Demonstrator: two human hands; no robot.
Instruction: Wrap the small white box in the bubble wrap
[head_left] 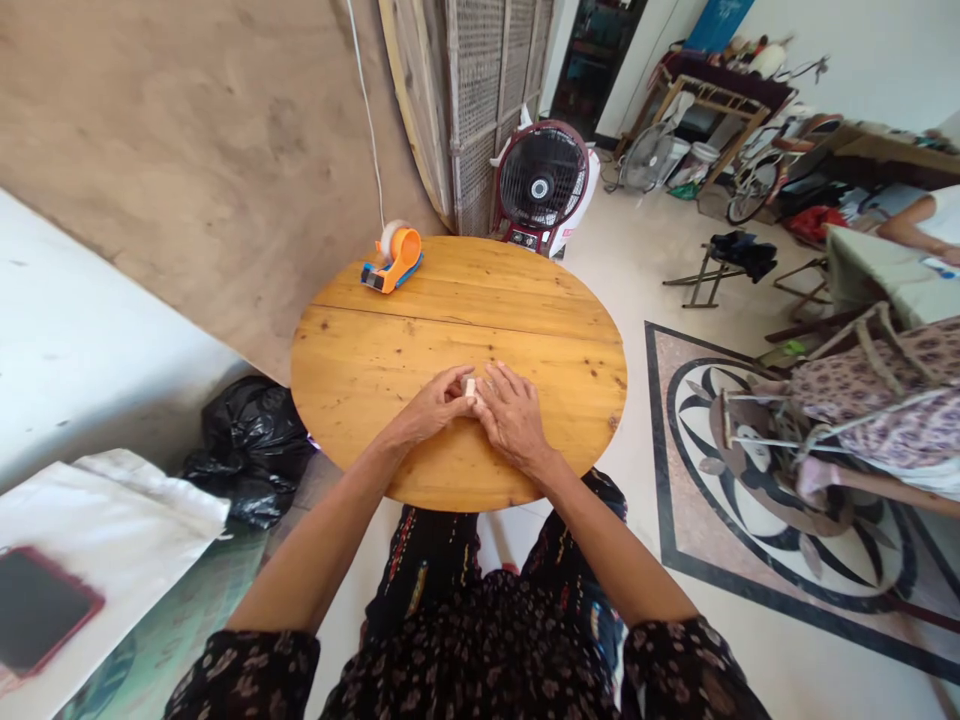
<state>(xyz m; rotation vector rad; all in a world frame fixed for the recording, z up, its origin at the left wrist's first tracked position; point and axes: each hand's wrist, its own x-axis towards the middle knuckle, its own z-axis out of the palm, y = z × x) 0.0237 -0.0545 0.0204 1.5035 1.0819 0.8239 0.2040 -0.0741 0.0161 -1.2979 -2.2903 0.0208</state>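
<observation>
A small whitish block-like piece (470,387) is between my two hands, just above or on the round wooden table (360,355). My left hand (437,405) pinches it from the left, with thumb and fingers closed around its side. On the other side, my right hand (513,412) is curled over the right part of the piece, its thumb side against it. Its fingers cover some of the piece, so its full shape and kind cannot be made out. An orange and blue tape dispenser (397,262) with a roll of clear tape stands at the table's far left edge.
A fan (541,185) stands behind the table. Black plastic bags (251,440) and a white sack with a phone (45,608) on it are at left. At right are a folding stool (709,270) and another person, seated by a covered table (870,265).
</observation>
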